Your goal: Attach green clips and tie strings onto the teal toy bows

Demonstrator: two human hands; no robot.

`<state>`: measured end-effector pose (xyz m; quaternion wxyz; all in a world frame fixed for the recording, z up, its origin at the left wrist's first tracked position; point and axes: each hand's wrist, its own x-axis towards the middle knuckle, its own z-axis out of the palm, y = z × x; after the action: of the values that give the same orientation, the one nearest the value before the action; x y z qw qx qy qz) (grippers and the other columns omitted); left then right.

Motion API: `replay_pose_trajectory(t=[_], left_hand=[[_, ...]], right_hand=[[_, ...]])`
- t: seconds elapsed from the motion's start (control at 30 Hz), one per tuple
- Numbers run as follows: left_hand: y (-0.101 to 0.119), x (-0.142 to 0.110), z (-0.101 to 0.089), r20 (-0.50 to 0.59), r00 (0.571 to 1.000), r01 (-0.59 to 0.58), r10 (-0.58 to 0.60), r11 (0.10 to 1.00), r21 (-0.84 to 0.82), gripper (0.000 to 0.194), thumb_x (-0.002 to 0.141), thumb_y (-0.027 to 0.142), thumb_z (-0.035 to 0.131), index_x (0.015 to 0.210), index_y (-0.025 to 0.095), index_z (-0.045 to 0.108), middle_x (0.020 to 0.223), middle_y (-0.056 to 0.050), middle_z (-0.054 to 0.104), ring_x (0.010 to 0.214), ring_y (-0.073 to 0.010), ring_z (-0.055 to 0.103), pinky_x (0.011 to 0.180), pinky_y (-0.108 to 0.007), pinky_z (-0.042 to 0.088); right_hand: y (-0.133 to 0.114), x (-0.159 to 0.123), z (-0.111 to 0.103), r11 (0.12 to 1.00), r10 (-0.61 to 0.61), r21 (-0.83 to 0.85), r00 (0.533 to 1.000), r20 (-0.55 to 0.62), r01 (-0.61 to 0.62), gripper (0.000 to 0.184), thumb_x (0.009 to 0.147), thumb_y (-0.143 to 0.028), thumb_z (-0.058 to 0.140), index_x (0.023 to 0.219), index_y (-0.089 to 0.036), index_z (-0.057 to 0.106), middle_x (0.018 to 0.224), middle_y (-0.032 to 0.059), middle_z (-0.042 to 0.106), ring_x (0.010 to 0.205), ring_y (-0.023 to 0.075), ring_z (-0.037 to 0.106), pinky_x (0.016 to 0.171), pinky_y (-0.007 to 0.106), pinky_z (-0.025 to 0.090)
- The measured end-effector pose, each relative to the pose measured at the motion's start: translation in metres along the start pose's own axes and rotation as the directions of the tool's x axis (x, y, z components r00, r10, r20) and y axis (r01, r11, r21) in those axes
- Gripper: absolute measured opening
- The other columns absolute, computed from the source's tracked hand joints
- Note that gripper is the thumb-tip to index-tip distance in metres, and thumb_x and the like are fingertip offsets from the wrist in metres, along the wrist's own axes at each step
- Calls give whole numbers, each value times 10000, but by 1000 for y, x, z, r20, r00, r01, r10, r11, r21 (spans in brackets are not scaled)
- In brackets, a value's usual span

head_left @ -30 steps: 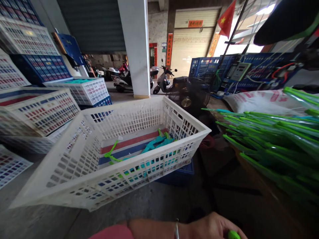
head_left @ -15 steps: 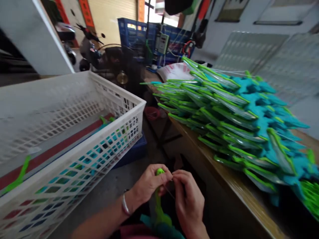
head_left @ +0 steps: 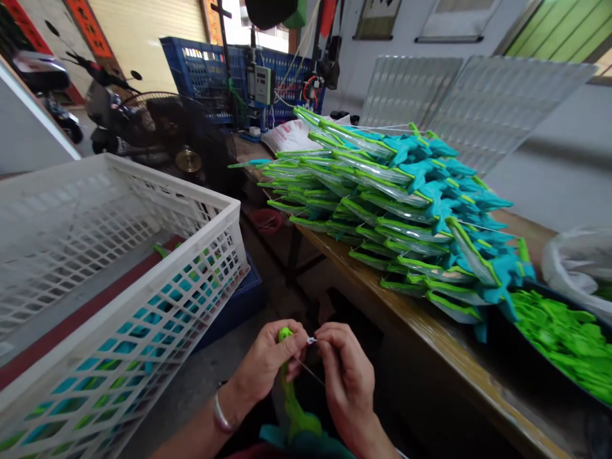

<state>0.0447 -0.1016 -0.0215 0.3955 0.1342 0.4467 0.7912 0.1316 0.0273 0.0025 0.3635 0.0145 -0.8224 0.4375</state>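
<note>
My left hand (head_left: pixel 268 360) pinches the top of a green and teal plastic piece (head_left: pixel 294 414) that hangs down toward my lap. My right hand (head_left: pixel 347 376) is closed beside it, fingertips pinched on a small metal pin or thread end (head_left: pixel 311 341) at the green tip. A thin thread runs down between the two hands. A silver bangle sits on my left wrist. A big pile of matching green and teal pieces (head_left: pixel 396 204) lies on the wooden table (head_left: pixel 430 338) to my right.
A white plastic crate (head_left: pixel 109 274) stands at my left with a few coloured pieces inside, on a blue crate. A tray of loose green parts (head_left: pixel 568 338) sits at the right. A fan, scooters and blue crates stand behind.
The view swung from the white crate to the table and my hands. My right hand came in to meet the left at the green tip, and both hold it there now.
</note>
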Motion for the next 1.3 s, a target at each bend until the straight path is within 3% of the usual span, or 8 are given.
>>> replay_pose_trajectory(t=[0.13,0.33,0.57,0.77,0.93,1.2,1.3], left_hand=[[-5,3,0,-2,1000,28,-28,999,-29,362,856,430,796,721,155,603,582,44,514,484,-63,444,477,-180,358],[-6,3,4,-30,999,18,-16,998,67,387,845,488,790,740,162,611,532,56,494,442,-65,424,433,-170,358],[3,3,15,-40,999,-2,9,985,171,430,855,527,764,717,171,565,523,67,468,436,-68,405,427,-180,366],[4,4,19,-31,999,-6,13,978,209,402,898,498,717,718,179,550,520,64,469,430,-76,402,432,-199,346],[3,5,21,11,1000,-11,9,978,207,393,905,483,711,722,179,540,532,62,468,432,-73,397,436,-200,335],[-3,6,25,26,1000,2,-8,970,245,413,909,518,702,731,182,541,526,61,465,429,-75,395,436,-201,334],[-1,8,24,14,1000,10,-13,974,227,454,891,551,715,705,185,520,535,59,444,439,-77,379,427,-196,324]], right_hand=[[-1,2,-4,1000,-7,11,997,83,6,207,994,-129,587,1183,-210,608,1036,51,619,861,138,630,743,232,539],[-4,13,-15,1000,11,2,990,144,-11,79,977,-119,635,983,-188,672,871,18,625,742,123,623,649,210,513],[-2,18,-26,981,-95,-149,979,181,123,119,995,-119,579,922,-184,646,841,23,635,715,130,615,616,224,503],[-5,25,-49,899,-193,-340,946,260,277,150,948,-58,504,904,-177,584,822,40,611,732,157,572,618,262,484],[-10,28,-69,873,-183,-384,931,315,301,153,932,-72,455,877,-185,543,799,38,574,721,161,527,595,276,438],[-4,19,-66,741,-160,-568,915,370,359,193,913,-101,441,764,-189,528,739,45,510,684,187,466,601,323,428],[-7,14,-72,692,-194,-637,938,288,339,215,911,-69,431,761,-193,521,720,39,519,665,184,471,591,317,438]])
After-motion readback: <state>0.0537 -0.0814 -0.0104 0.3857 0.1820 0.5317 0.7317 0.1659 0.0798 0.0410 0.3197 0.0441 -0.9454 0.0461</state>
